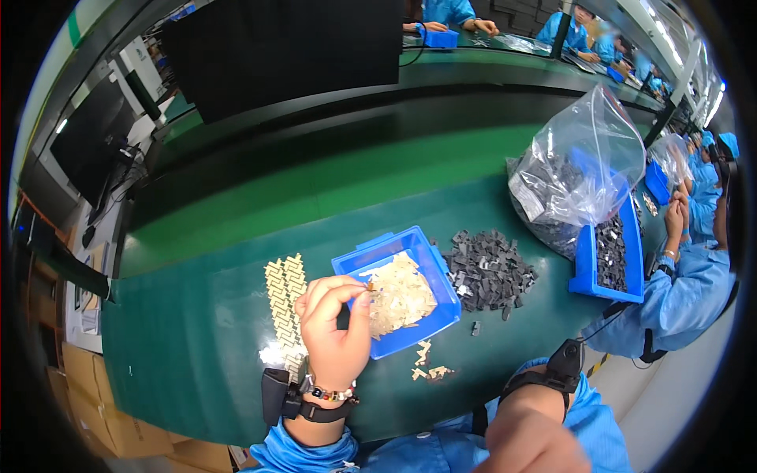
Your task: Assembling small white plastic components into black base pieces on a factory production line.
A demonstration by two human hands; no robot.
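Note:
My left hand (335, 323) is raised over the green bench, its thumb and fingers pinching a small beige part at the near edge of a blue tray (441, 276). That tray holds a heap of pale beige parts (400, 296). Left of the hand, beige parts lie in neat rows (285, 303) on the bench. A few loose beige parts (427, 364) lie in front of the tray. My right hand (530, 441) is low at the picture's lower edge, blurred and close to my body, fingers curled; nothing shows in it.
A pile of small dark grey parts (489, 272) lies right of the tray. Further right stand a clear bag of dark parts (579, 169) and another blue bin (587, 264). A person in blue (682, 292) works at the right; others sit beyond the bench.

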